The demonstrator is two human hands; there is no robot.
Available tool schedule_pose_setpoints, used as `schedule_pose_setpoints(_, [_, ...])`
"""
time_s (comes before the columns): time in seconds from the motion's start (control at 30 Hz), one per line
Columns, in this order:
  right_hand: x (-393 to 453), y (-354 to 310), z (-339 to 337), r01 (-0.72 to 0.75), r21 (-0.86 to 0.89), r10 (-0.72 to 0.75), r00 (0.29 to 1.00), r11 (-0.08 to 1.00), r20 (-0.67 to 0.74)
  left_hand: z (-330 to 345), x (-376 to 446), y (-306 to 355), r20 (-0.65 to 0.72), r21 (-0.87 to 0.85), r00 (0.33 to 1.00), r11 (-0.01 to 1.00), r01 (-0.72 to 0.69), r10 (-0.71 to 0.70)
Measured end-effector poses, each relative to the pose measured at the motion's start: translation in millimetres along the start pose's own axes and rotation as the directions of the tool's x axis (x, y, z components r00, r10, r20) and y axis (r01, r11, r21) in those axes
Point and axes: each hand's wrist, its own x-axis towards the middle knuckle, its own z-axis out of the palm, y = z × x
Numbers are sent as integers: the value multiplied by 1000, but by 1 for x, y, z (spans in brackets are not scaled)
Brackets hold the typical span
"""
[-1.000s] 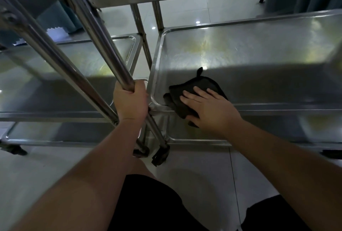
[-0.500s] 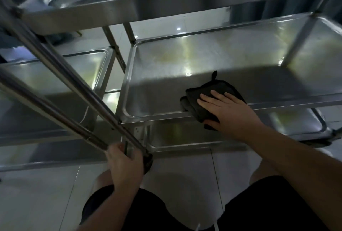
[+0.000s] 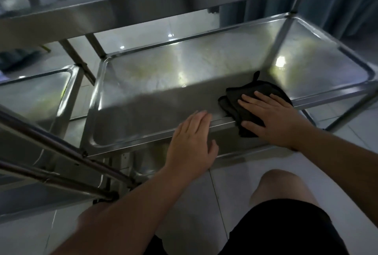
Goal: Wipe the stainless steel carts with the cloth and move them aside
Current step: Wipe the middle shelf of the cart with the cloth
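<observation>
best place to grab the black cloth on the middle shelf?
Pinch the cloth at its left folded edge, coming from above: that end lies bare on the shelf, while the right hand lies flat over the rest.

Single head view, worn camera: looks forward and steeply down, close over cart shelf (image 3: 184, 82), floor (image 3: 214, 203) below.

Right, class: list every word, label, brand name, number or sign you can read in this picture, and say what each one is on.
None: no readable text shows anywhere.
Cart shelf: bare steel with glare and smears, no label.
Black cloth under the right hand: no tag or print visible.
Left hand, black shorts: no lettering.
</observation>
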Motion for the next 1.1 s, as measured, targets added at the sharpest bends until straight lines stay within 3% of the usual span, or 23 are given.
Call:
schedule_pose_setpoints(0.3, [-14,58,-2,-157,50,159,986,986,-44,38,55,53,206,193,977,977,-95,54])
schedule_pose_setpoints(0.5, [-24,103,-6,-266,57,269,962,962,-38,50,80,75,232,231,961,951,-203,149])
schedule_pose_setpoints(0.7, [-32,146,-16,-394,68,395,919,916,7,58,79,70,206,201,966,959,-201,159])
schedule_pose_setpoints(1.1, [-1,200,-31,-653,100,650,757,750,67,56,78,69,196,212,968,957,-199,158])
